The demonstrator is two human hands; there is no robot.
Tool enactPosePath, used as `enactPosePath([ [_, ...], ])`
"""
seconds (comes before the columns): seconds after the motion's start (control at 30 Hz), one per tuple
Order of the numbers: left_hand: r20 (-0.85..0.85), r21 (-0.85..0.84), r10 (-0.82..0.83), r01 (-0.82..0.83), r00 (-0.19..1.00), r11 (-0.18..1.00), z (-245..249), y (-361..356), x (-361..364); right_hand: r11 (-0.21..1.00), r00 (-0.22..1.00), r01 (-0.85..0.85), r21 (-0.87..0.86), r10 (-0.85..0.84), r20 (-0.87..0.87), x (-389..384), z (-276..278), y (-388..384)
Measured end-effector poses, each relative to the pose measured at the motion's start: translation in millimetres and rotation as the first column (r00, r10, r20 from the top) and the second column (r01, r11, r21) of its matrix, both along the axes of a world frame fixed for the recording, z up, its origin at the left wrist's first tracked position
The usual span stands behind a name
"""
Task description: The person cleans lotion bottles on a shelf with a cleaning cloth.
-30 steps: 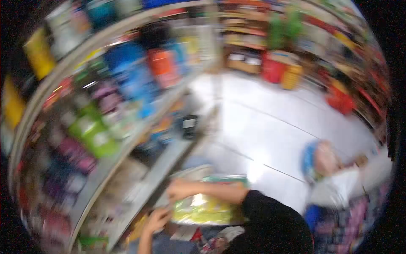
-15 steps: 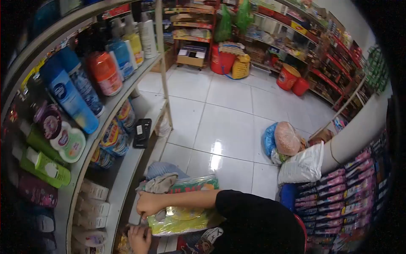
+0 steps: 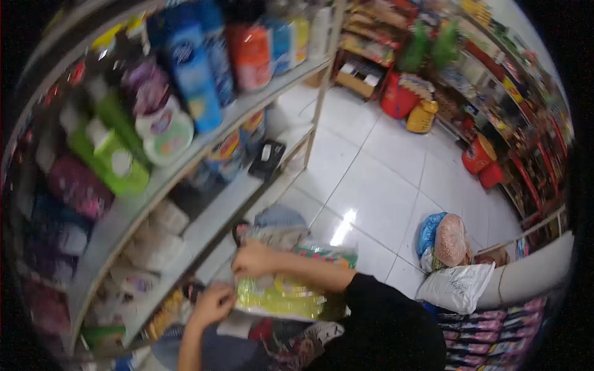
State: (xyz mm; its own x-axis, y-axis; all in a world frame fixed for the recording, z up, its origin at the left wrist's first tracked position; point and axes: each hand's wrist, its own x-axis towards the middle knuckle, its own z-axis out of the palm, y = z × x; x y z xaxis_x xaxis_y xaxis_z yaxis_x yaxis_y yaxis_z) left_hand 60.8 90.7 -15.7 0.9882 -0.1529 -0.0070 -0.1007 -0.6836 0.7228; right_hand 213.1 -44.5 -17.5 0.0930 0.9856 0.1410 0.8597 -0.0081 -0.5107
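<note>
A clear-plastic-wrapped, yellow-green pack (image 3: 281, 300) lies across my lap, its green end with red lettering farther away. My right hand (image 3: 252, 258) is closed in a fist above the pack's near-left corner, beside a crumpled grey cloth (image 3: 278, 237). What it grips, if anything, is hidden. My left hand (image 3: 213, 304) is just left of the pack's edge, fingers curled in; motion blur hides what lies between them. A small dark object (image 3: 193, 291) is beside that hand, by the lower shelf.
Left, a shelf rack (image 3: 167, 176) carries spray cans, bottles and a black phone-like device (image 3: 267, 159). Bags, including a white sack (image 3: 458, 287), rest on the tiled floor (image 3: 371, 179) at right. Red buckets (image 3: 479, 154) and stocked shelves stand farther back. Hanging pink packets (image 3: 489, 334) fill the lower right.
The view has swung left and tilted, so the scene shifts right and blurs. My left hand has risen a little beside the pack; my right fist stays near its corner.
</note>
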Motion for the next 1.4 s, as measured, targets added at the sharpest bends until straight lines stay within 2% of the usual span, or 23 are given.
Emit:
enactPosePath([
  [0.03,-0.095,-0.116,-0.048,0.037,0.994,0.993,-4,3,4,0.996,0.993,0.092,-0.019,-0.094,-0.075,1,-15,2],
  [0.07,-0.173,-0.19,-0.053,0.02,0.983,0.982,-4,2,6,0.997,0.992,0.078,-0.006,-0.078,-0.094,3,-14,3],
  [0.1,-0.245,-0.285,0.017,-0.089,0.969,0.954,-8,-1,3,0.998,0.997,0.063,0.011,-0.063,-0.037,5,-12,3],
  [0.13,-0.166,-0.307,0.034,-0.085,0.986,0.948,-8,-3,5,0.998,0.992,0.059,-0.023,-0.061,-0.108,8,-13,3],
  [0.17,-0.084,-0.285,0.042,-0.064,0.996,0.956,-12,-2,6,0.994,0.993,0.046,-0.096,-0.056,-0.101,10,-7,2],
  [0.23,0.047,-0.287,0.087,-0.07,0.995,0.955,-3,-8,4,0.996,0.999,0.027,-0.087,-0.03,-0.036,8,-1,2],
  [0.27,0.069,-0.284,0.075,-0.053,0.995,0.957,-4,-9,3,0.994,0.998,-0.037,-0.102,0.032,-0.05,10,3,2],
  [0.3,0.082,-0.288,0.053,-0.027,0.995,0.957,-9,-8,-2,0.989,0.997,-0.032,-0.144,0.021,-0.074,7,1,3],
  [0.33,0.089,-0.256,-0.008,0.031,0.996,0.966,-3,-7,-3,0.984,0.996,-0.018,-0.178,0.002,-0.089,5,3,4],
  [0.57,0.115,-0.243,0.008,0.021,0.993,0.97,5,-16,-27,0.972,0.978,-0.132,-0.192,0.096,-0.188,-2,5,8],
  [0.63,0.116,-0.226,-0.022,0.048,0.993,0.973,7,-18,-31,0.981,0.981,-0.144,-0.132,0.124,-0.151,-4,1,7],
  [0.8,0.195,-0.282,-0.01,0.066,0.981,0.957,5,-23,-34,0.966,0.973,-0.144,-0.216,0.099,-0.207,-3,8,7],
  [0.9,0.169,-0.262,-0.032,0.076,0.985,0.962,11,-24,-39,0.949,0.974,-0.158,-0.274,0.104,-0.203,-2,11,8],
  [1.03,0.167,-0.269,-0.051,0.095,0.985,0.958,12,-26,-42,0.943,0.957,-0.221,-0.248,0.16,-0.244,0,9,9],
  [1.1,0.163,-0.087,-0.007,0.022,0.987,0.996,1,-21,-44,0.954,0.989,-0.142,-0.265,0.125,-0.081,-4,7,10],
  [1.13,0.161,-0.092,-0.009,0.024,0.987,0.996,-4,-21,-44,0.953,0.989,-0.141,-0.268,0.123,-0.085,-5,4,11],
  [1.2,0.099,0.079,0.065,-0.073,0.993,0.994,-8,-21,-46,0.949,0.992,-0.12,-0.292,0.104,-0.067,-8,0,14],
  [1.23,0.104,0.083,0.059,-0.068,0.993,0.994,-7,-22,-47,0.951,0.993,-0.113,-0.288,0.099,-0.062,-6,-4,14],
  [1.3,0.271,0.14,0.266,-0.311,0.925,0.94,-4,-30,-49,0.96,0.991,-0.118,-0.255,0.099,-0.087,-3,-10,12],
  [1.4,0.266,0.199,0.176,-0.232,0.948,0.952,-1,-33,-52,0.983,0.993,-0.085,-0.165,0.07,-0.099,-9,-4,7],
])
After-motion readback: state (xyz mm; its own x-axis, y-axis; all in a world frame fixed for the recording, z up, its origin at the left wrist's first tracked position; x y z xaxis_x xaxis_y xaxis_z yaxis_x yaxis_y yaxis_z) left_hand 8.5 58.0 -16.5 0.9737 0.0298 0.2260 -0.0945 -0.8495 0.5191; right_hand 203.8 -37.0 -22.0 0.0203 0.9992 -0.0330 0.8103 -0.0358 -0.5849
